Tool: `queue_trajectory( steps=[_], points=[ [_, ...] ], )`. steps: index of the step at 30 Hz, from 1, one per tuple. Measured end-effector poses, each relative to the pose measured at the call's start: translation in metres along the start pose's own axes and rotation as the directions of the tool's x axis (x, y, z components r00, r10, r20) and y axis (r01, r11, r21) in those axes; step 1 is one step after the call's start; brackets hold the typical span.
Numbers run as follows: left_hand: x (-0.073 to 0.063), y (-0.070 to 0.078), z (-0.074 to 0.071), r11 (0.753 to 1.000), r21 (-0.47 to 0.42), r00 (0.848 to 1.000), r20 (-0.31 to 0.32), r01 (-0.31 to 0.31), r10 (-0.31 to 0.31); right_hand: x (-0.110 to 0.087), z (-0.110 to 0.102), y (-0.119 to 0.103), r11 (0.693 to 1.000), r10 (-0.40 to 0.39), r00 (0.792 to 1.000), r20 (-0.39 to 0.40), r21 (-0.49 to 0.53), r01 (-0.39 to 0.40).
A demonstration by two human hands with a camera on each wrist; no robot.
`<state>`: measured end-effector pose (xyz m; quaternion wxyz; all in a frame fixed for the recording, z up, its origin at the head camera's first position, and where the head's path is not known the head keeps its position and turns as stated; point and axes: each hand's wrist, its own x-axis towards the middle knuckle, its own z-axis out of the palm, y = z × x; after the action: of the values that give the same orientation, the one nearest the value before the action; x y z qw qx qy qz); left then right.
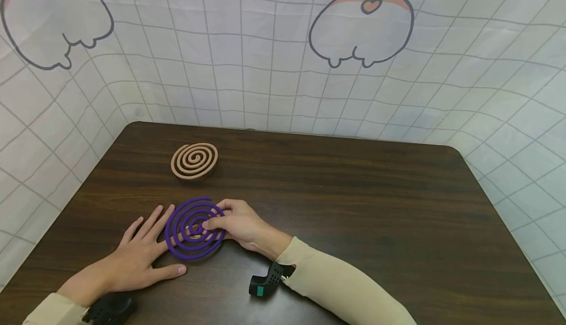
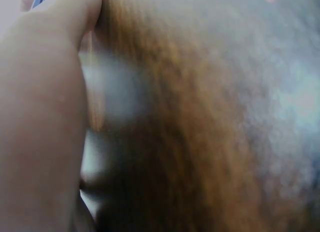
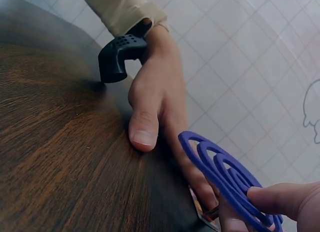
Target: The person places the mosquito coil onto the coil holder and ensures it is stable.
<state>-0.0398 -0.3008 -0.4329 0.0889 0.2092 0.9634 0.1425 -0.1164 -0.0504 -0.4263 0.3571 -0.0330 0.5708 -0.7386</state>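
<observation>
A purple spiral mosquito coil [image 3: 212, 178] is held tilted over the table by my right hand [image 1: 246, 226], with the thumb on its upper face near the centre. My left hand [image 1: 137, 261] rests on the table with its fingers spread. Its index finger reaches beneath the coil and touches a small flat piece with a coloured edge [image 3: 196, 204], mostly hidden. Through the spiral's gaps, a bit of gold shows in the head view. The left wrist view is blurred and shows mainly skin and wood.
A beige spiral coil [image 1: 194, 161] sits farther back on the dark wooden table [image 1: 353, 207]. A white grid-patterned curtain [image 1: 265, 44] with cartoon animals hangs behind and around the table. Black wrist devices [image 1: 267, 281] are worn on both arms.
</observation>
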Motion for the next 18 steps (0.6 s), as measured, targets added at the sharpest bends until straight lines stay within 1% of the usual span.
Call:
queue_trajectory(
  steps=[9, 18],
  points=[
    [-0.0001, 0.0010, -0.0014, 1.000, -0.004, 1.000, 0.006, 0.004, -0.004, -0.0034, 0.0028, -0.0022, 1.000, -0.007, 1.000, -0.016, -0.013, 0.007],
    [-0.0003, 0.0007, -0.0009, 1.000, 0.000, 1.000, 0.007, 0.001, -0.001, -0.0038, 0.0043, -0.0035, 1.000, -0.005, 0.999, -0.034, -0.005, 0.005]
  ],
)
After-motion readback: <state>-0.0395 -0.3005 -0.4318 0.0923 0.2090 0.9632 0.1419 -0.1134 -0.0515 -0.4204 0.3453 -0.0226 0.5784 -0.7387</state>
